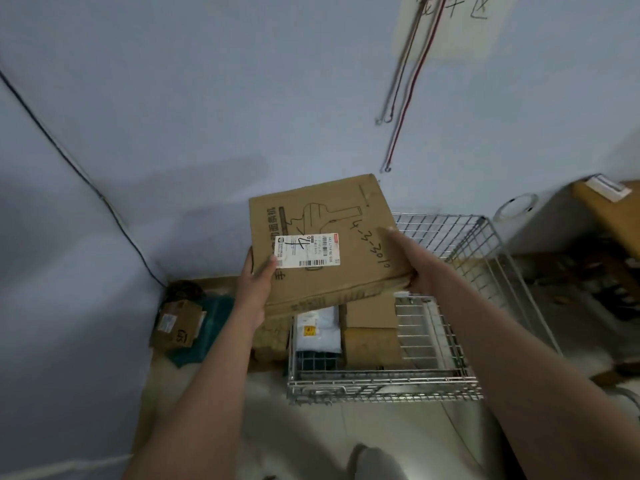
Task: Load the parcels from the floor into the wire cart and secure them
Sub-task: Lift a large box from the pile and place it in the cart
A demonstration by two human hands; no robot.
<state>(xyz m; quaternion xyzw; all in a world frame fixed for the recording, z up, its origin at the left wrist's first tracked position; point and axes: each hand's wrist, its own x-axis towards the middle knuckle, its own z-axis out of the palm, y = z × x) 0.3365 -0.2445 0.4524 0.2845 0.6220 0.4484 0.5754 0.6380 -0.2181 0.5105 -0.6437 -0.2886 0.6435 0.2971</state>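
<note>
A large flat cardboard box (325, 233) with a white shipping label and black handwriting is held in the air, tilted, above the left part of the wire cart (384, 384). My left hand (258, 278) grips its near left edge, thumb on the label. My right hand (410, 258) grips the near right corner, thumb lying on top. Inside the cart lie a brown carton (372, 337) and a pale plastic mailer (313, 329). On the floor at the left sit a small cardboard parcel (176, 327) and a teal bag (214, 317).
Elastic cords with hooks (401, 109) hang on the blue wall behind the cart. Another carton (270, 341) stands on the floor against the cart's left side. A wooden table (609, 216) and a grey cabinet (540, 223) stand at the right.
</note>
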